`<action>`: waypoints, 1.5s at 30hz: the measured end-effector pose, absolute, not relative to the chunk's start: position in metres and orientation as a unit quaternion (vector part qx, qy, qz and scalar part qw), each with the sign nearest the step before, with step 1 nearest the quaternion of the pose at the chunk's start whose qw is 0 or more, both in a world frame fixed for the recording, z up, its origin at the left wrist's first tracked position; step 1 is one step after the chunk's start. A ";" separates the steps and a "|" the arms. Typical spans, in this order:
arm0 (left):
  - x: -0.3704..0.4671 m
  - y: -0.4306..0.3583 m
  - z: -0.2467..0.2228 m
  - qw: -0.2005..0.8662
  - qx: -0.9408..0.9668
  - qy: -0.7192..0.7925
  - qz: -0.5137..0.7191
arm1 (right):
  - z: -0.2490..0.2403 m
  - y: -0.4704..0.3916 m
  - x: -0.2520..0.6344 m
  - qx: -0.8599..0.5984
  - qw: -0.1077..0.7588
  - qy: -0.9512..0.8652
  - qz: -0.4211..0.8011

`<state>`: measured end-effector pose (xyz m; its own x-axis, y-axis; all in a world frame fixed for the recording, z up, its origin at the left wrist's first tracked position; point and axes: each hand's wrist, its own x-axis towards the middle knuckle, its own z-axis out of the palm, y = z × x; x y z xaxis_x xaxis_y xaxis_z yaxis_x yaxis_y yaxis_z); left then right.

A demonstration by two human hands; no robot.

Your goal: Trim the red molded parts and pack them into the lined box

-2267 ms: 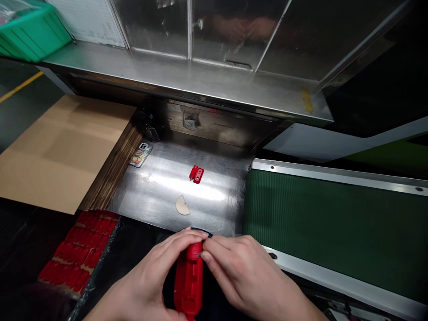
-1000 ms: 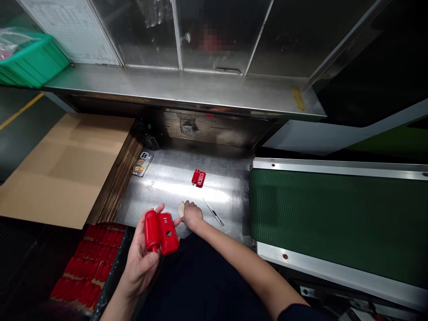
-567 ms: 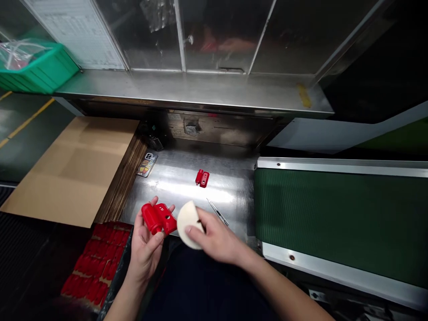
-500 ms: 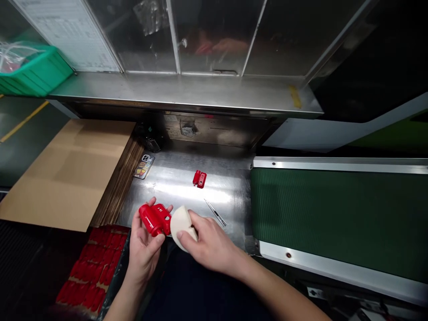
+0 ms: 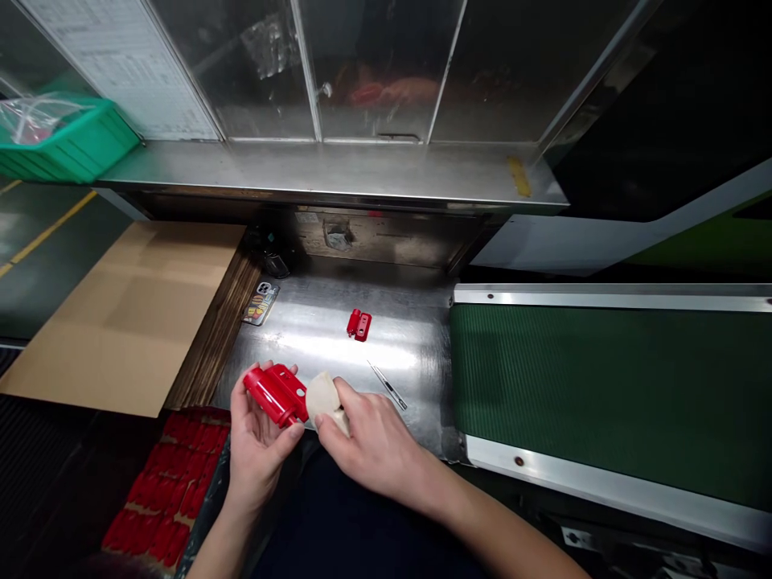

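Observation:
My left hand [image 5: 256, 446] is closed around a glossy red plastic part [image 5: 274, 394], which has a thick cylinder along one side and a flat flange with holes. In my right hand [image 5: 374, 442] a cream-white, rounded pad [image 5: 322, 398] is pinched between thumb and fingers. The pad's left edge meets or overlaps the flange; whether they touch I cannot tell. A smaller red part [image 5: 359, 325] with a similar shape lies on the metal table [image 5: 326, 322] beyond my hands. Nearer to my right hand rests a slim craft knife [image 5: 389, 386].
A stack of cardboard sheets [image 5: 138, 305] stands at the left, beside a phone [image 5: 261, 304]. Below it, a box holds rows of red parts [image 5: 172, 490]. A green conveyor belt [image 5: 603, 394] runs off to the right. On the metal shelf [image 5: 326, 167] sits a green bin [image 5: 78, 145].
The red part in my left hand has shifted slightly left and turned a little. The white pad has tilted in my right hand, so less of its face shows.

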<state>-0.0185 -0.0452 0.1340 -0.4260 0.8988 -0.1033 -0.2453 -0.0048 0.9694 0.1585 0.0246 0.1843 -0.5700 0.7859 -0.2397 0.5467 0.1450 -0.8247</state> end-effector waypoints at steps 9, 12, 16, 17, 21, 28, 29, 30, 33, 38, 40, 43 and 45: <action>-0.027 -0.048 0.120 0.433 0.308 0.585 0.614 | 0.183 0.023 0.162 -0.474 0.135 -0.730 0.473; -0.028 -0.049 0.114 0.428 0.297 0.606 0.601 | 0.182 0.023 0.164 -0.484 0.129 -0.722 0.477; -0.025 -0.050 0.112 0.440 0.266 0.604 0.610 | 0.180 0.020 0.164 -0.477 0.125 -0.723 0.485; -0.025 -0.050 0.112 0.440 0.264 0.603 0.611 | 0.180 0.019 0.164 -0.474 0.128 -0.723 0.486; -0.024 -0.049 0.115 0.424 0.272 0.611 0.611 | 0.176 0.019 0.160 -0.477 0.125 -0.726 0.479; -0.031 -0.048 0.119 0.401 0.285 0.633 0.598 | 0.169 0.022 0.153 -0.473 0.115 -0.739 0.466; -0.032 -0.048 0.118 0.399 0.287 0.633 0.598 | 0.168 0.022 0.152 -0.477 0.117 -0.741 0.457; -0.033 -0.048 0.117 0.396 0.288 0.633 0.599 | 0.167 0.022 0.151 -0.484 0.119 -0.742 0.448; -0.035 -0.049 0.115 0.398 0.287 0.631 0.601 | 0.164 0.021 0.147 -0.471 0.129 -0.748 0.449; -0.036 -0.050 0.114 0.395 0.274 0.644 0.596 | 0.166 0.022 0.144 -0.482 0.116 -0.755 0.429; -0.036 -0.050 0.113 0.399 0.272 0.647 0.590 | 0.167 0.023 0.143 -0.467 0.115 -0.763 0.431; -0.034 -0.049 0.111 0.400 0.268 0.647 0.592 | 0.168 0.025 0.143 -0.480 0.103 -0.762 0.422; -0.033 -0.048 0.110 0.401 0.266 0.647 0.591 | 0.167 0.026 0.142 -0.499 0.098 -0.755 0.414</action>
